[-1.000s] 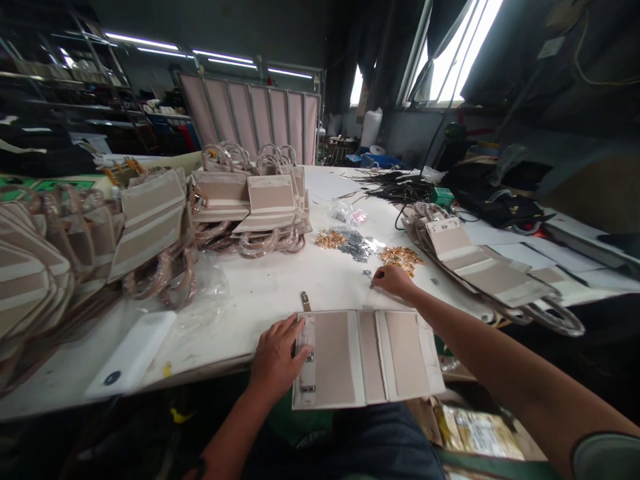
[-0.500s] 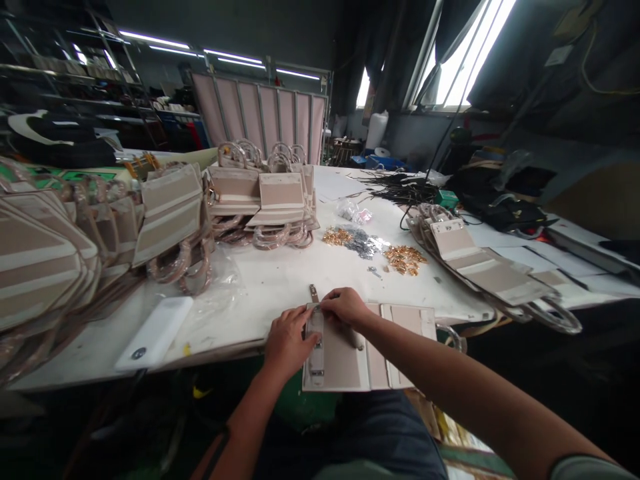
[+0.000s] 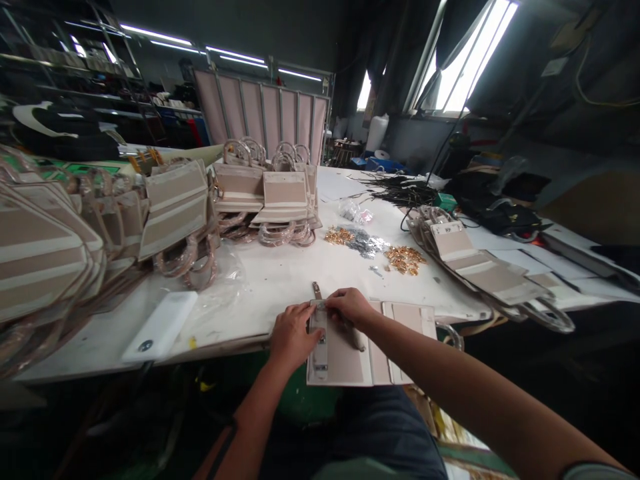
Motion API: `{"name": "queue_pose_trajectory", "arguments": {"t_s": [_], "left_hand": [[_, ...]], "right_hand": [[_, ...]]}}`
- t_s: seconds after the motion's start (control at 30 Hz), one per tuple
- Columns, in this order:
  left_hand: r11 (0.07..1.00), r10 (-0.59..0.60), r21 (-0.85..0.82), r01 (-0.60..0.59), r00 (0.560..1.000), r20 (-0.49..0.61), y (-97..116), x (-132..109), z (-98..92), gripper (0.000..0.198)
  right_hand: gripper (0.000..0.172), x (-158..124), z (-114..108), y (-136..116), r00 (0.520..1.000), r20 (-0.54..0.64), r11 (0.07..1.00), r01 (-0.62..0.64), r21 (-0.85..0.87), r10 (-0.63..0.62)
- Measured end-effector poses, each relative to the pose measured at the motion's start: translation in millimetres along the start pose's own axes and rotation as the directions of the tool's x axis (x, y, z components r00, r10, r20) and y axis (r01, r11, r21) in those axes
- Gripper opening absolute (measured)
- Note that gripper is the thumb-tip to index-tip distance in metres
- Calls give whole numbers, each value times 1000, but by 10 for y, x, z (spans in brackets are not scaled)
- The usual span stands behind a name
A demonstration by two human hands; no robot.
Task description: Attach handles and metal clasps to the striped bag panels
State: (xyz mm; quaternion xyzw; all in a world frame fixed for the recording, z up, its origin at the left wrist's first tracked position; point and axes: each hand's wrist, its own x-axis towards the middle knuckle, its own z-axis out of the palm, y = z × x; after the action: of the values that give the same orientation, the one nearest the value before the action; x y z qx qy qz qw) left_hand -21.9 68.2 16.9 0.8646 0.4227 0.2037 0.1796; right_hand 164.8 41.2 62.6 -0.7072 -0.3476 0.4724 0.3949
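Note:
In front of me lies an opened-out beige handbag panel (image 3: 345, 367), its near part hanging over the table edge. A pale strip with metal fittings (image 3: 321, 367) runs down its left side, and a small metal-ended strap (image 3: 317, 289) sticks out past the top left corner. My left hand (image 3: 294, 337) grips the panel's left edge, with the thumb pressing on the strip. At the top left corner, the fingers of my right hand (image 3: 351, 308) are pinched together; what sits between them is hidden. Under that palm, a slim brownish rod-like piece (image 3: 359, 340) slants down over the panel.
Piles of gold (image 3: 404, 260) and silver metal pieces (image 3: 367, 244) lie on the white table (image 3: 280, 287). Stacked handbag pieces (image 3: 285, 193) with wrapped handles stand left and behind; another stack (image 3: 475, 260) lies right. A white device (image 3: 160, 327) rests near the left front edge.
The view has shifted slightly, so the panel and both hands sit a little further right in the picture. Both hands keep nearly the same hold at the panel's top left.

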Motion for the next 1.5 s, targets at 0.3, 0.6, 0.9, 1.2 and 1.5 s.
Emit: {"name": "queue_pose_trajectory", "arguments": {"t_s": [0.3, 0.6, 0.9, 1.2, 1.5], "left_hand": [[1000, -14, -3, 14, 1000, 8, 1, 18, 11, 56], [1000, -16, -17, 16, 1000, 0, 8, 22, 4, 53], [996, -34, -81, 33, 999, -13, -2, 73, -41, 50], [988, -128, -89, 125, 991, -40, 65, 140, -52, 43], [967, -235, -87, 241, 969, 77, 10, 465, -35, 45]], "right_hand": [[7, 63, 48, 72, 1000, -17, 998, 7, -62, -9], [7, 81, 42, 77, 999, -14, 970, 40, -238, -45], [6, 112, 35, 101, 998, 2, 951, 59, -303, -61], [8, 142, 34, 118, 999, 5, 951, 41, -307, -42], [14, 137, -18, 135, 997, -4, 964, 72, -255, -76]]}}
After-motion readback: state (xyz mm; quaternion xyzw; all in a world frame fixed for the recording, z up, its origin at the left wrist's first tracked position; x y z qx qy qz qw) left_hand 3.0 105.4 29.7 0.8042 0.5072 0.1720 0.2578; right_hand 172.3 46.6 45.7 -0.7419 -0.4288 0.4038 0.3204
